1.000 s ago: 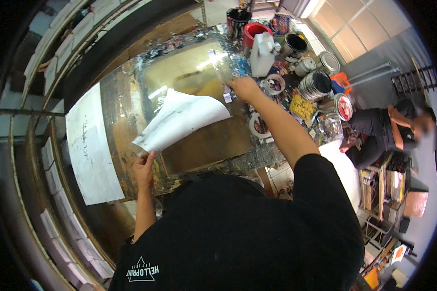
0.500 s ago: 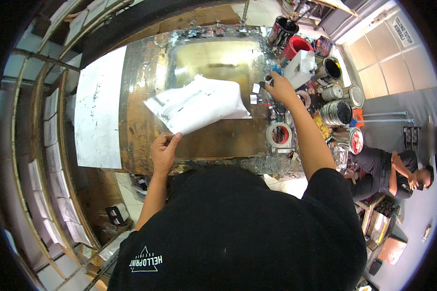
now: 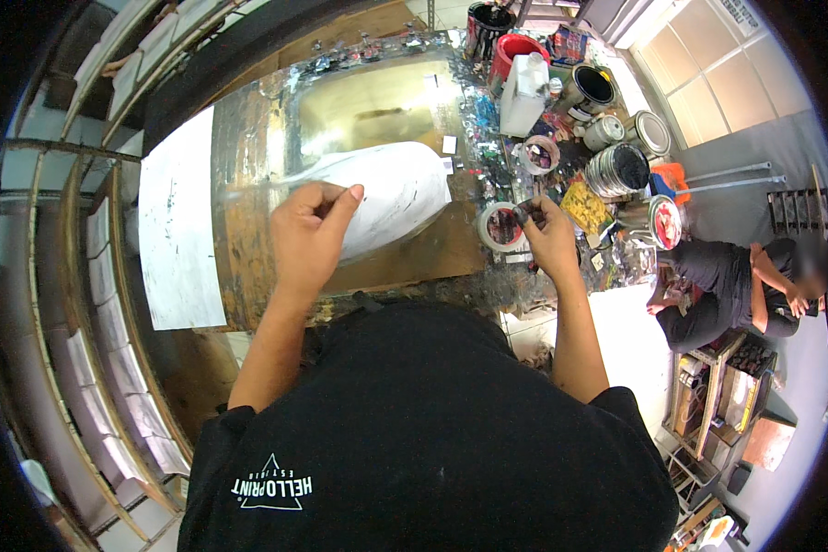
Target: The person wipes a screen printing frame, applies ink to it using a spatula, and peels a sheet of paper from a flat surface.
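Note:
A large white sheet [image 3: 400, 198] with dark smudges bulges up over the worn work table, its left part blurred by motion. My left hand [image 3: 308, 239] is closed at its near left side, thumb and fingers pinched on the sheet; the exact grip is partly hidden. To the right, my right hand [image 3: 552, 241] is closed in a pinch beside a tape roll [image 3: 502, 227]. Something small and dark shows at its fingertips, too small to name. Beyond the sheet lies a shiny yellowish panel [image 3: 368, 101] set in the table.
Another white sheet [image 3: 177, 230] covers the table's left end. Along the right stand a white jug [image 3: 524, 97], a red bucket [image 3: 515, 53], several paint cans [image 3: 618, 171] and a second tape roll [image 3: 539, 155]. Racks [image 3: 74, 276] stand left; a person [image 3: 731, 285] sits at right.
My right hand has come back toward me from the small white squares to beside the near tape roll. My left hand has moved up and over the sheet, which is now folded differently.

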Tool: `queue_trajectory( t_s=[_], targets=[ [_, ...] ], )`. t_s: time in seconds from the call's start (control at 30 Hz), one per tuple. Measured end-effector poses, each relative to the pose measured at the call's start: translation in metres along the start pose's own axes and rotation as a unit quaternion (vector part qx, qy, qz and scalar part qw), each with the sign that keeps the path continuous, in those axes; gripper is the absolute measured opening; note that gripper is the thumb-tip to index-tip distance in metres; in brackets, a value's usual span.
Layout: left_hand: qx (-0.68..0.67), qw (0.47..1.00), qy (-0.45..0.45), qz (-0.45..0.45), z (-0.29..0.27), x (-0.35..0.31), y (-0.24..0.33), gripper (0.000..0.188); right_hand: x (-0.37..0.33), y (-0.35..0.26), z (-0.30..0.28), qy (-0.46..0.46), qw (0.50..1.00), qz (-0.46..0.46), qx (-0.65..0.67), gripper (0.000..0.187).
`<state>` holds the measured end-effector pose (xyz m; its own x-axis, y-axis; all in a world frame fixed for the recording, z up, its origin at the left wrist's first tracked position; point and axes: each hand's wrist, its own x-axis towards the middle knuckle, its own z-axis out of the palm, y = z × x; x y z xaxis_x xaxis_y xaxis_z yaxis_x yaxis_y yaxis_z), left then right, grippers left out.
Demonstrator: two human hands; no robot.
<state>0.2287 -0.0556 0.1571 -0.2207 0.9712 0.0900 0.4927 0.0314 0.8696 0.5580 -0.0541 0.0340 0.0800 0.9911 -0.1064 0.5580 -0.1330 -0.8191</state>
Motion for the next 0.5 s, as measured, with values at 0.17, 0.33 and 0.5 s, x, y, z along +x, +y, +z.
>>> queue_trajectory(
  t_s=[0.17, 0.33, 0.5],
  targets=[
    [0.037, 0.969, 0.201, 0.141, -0.078, 0.038, 0.097, 0.018, 0.003, 0.034, -0.007, 0.034, 0.999, -0.025, 0.022, 0.019],
    [-0.005, 0.983, 0.127, 0.13, -0.146, 0.048, 0.101, 0.017, 0.015, -0.02, -0.001, 0.038, 0.993, -0.054, 0.098, 0.034],
    [0.096, 0.98, 0.127, 0.119, -0.182, 0.039, 0.103, 0.018, 0.032, -0.122, 0.005, 0.001, 0.94, -0.339, 0.033, 0.084]
  ],
)
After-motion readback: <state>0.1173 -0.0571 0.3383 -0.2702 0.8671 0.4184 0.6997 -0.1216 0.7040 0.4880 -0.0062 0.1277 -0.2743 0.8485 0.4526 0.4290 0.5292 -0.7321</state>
